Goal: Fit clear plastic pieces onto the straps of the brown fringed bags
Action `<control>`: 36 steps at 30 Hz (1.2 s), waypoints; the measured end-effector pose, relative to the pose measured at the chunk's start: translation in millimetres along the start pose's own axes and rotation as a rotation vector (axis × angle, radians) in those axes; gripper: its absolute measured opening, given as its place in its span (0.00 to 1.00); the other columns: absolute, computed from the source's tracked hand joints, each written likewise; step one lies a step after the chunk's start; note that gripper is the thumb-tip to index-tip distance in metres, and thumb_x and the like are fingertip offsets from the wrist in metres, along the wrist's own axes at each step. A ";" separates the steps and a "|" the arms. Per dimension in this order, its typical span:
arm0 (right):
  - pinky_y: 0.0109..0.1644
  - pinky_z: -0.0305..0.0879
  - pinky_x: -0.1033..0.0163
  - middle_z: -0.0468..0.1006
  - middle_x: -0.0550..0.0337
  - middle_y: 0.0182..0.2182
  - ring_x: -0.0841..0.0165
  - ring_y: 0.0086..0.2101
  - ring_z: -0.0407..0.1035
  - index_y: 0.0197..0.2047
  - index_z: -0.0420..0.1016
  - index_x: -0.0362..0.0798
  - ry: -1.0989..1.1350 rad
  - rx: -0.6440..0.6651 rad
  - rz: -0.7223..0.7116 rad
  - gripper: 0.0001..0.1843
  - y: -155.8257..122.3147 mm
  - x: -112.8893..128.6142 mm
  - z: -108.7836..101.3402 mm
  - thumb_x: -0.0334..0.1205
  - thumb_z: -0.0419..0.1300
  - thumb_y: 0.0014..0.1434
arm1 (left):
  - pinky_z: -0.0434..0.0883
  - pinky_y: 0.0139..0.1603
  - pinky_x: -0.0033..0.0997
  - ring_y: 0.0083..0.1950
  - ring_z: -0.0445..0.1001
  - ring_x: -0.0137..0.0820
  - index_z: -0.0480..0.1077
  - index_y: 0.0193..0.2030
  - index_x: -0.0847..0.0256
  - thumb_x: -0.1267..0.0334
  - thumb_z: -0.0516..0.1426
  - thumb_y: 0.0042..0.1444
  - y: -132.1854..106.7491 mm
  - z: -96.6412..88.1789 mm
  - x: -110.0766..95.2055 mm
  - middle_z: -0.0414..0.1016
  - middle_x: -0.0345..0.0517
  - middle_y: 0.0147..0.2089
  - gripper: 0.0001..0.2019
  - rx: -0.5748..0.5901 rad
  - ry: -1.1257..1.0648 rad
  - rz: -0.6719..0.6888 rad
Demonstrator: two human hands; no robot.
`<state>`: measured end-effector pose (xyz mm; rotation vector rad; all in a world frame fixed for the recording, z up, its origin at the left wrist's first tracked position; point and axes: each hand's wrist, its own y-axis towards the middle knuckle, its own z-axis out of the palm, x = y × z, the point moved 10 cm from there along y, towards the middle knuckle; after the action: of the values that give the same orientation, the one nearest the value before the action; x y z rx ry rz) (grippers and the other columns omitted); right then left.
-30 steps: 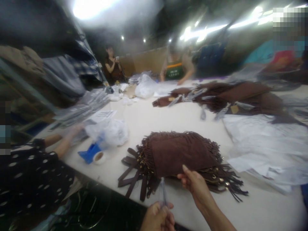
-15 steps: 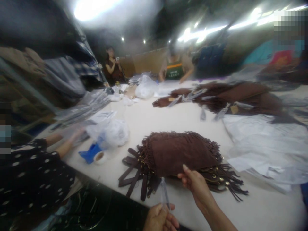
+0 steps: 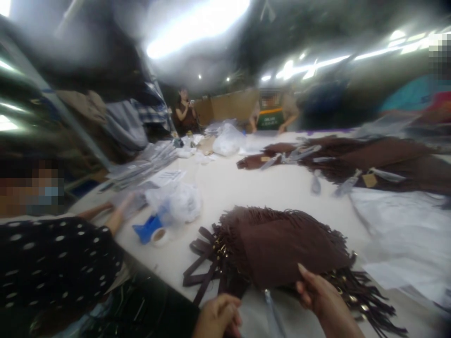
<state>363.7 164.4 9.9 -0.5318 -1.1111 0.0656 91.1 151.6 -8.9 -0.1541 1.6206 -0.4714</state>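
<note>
A dark brown fringed bag (image 3: 282, 249) lies on a pile of similar fringed pieces, with brass-coloured fittings and straps around it. My right hand (image 3: 322, 293) pinches the bag's near edge, thumb on top. Below that edge hangs a narrow strip in clear plastic (image 3: 274, 315). To the left of this strip is my left hand (image 3: 218, 317), fingers curled in and nothing visible in them. The strip and my left hand are apart.
More brown fringed bags (image 3: 380, 159) with tags lie at the back right, beside white sheets (image 3: 405, 225). A tape roll (image 3: 159, 237), a blue object (image 3: 147, 229) and clear plastic bags (image 3: 183, 204) are at the left. A co-worker in polka dots (image 3: 56, 258) handles plastic there.
My left hand has let go of the clear plastic strip and moved left of it. My right hand still grips the bag's edge. The view has shifted, so everything sits lower and further right.
</note>
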 end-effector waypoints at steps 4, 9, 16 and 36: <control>0.19 0.53 0.69 0.64 0.67 0.15 0.77 0.15 0.51 0.24 0.67 0.47 0.046 0.017 0.024 0.21 -3.9 12.1 -10.0 0.56 0.67 0.48 | 0.71 0.47 0.38 0.44 0.75 0.39 0.73 0.48 0.61 0.60 0.56 0.55 8.1 -53.5 -74.3 0.77 0.51 0.43 0.14 -0.404 0.212 0.313; 0.17 0.54 0.67 0.56 0.72 0.11 0.75 0.13 0.49 0.25 0.66 0.51 0.120 -0.080 0.079 0.19 -9.5 16.5 -37.9 0.54 0.67 0.46 | 0.56 0.67 0.48 0.68 0.55 0.41 0.56 0.65 0.56 0.72 0.52 0.54 26.6 -26.9 -111.8 0.56 0.51 0.68 0.30 -0.394 0.538 0.608; 0.19 0.59 0.67 0.71 0.68 0.19 0.73 0.17 0.61 0.36 0.71 0.52 0.242 -0.145 0.100 0.16 -14.1 11.8 -47.6 0.49 0.70 0.47 | 0.52 0.69 0.49 0.70 0.51 0.42 0.58 0.64 0.57 0.64 0.53 0.59 35.8 -6.3 -110.5 0.54 0.53 0.68 0.25 -0.386 0.518 0.608; 0.21 0.63 0.69 0.72 0.68 0.20 0.75 0.19 0.64 0.36 0.70 0.49 0.349 -0.007 0.043 0.13 -7.5 12.7 16.7 0.47 0.67 0.53 | 0.70 0.50 0.40 0.46 0.75 0.43 0.73 0.49 0.63 0.61 0.57 0.51 -1.9 65.5 -79.1 0.79 0.54 0.44 0.18 -0.326 0.115 0.384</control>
<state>353.5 168.1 29.3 -0.5500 -0.7599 0.0054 163.9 165.7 62.2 -0.0567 1.7810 0.0818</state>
